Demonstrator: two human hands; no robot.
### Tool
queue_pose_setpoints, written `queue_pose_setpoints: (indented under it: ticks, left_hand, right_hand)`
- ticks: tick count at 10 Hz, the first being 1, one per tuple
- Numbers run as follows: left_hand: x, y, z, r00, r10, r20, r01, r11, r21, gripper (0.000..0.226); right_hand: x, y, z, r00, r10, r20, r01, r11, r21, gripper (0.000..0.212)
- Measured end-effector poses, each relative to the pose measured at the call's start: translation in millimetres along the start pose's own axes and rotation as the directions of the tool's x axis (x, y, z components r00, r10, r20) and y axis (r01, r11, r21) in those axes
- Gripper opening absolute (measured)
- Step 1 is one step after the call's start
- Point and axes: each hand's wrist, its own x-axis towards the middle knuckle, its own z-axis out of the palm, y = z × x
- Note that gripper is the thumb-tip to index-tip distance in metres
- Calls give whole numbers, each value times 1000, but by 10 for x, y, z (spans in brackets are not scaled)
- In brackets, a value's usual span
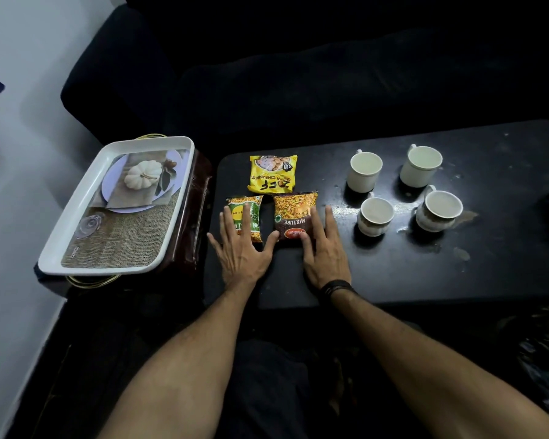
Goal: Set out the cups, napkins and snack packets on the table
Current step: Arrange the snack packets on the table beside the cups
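Three snack packets lie on the dark table (393,274): a yellow packet (272,173) at the back, a green packet (246,217) at front left, and an orange-brown "Mixture" packet (293,213) at front right. My left hand (241,248) lies flat with straight fingers over the green packet's near end. My right hand (322,248) lies flat with its fingers on the Mixture packet's right side. Several white cups stand upright to the right, such as the near-left cup (374,215) and the far-right cup (420,166). No napkins are visible.
A white rectangular tray (76,229) with a printed pumpkin picture rests on a dark stool left of the table. A dark sofa (298,74) stretches behind the table. Wet smears mark the tabletop near the cups.
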Motion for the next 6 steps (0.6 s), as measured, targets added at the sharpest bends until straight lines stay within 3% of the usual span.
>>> queue_pose_setpoints:
  ticks: [2, 4, 6]
  left_hand:
    - [-21, -10, 0, 998, 10, -59, -10, 1000, 7, 89]
    - [-129, -26, -81, 999, 21, -35, -21, 1000, -17, 91]
    - [-460, 22, -226, 999, 40, -2, -40, 999, -11, 90]
  right_hand:
    - [36, 25, 49, 995, 2, 103, 6, 997, -83, 68]
    - [29, -1, 7, 995, 19, 99, -8, 994, -110, 68]
    - [-76, -26, -142, 980, -50, 191, 83, 982, -172, 70]
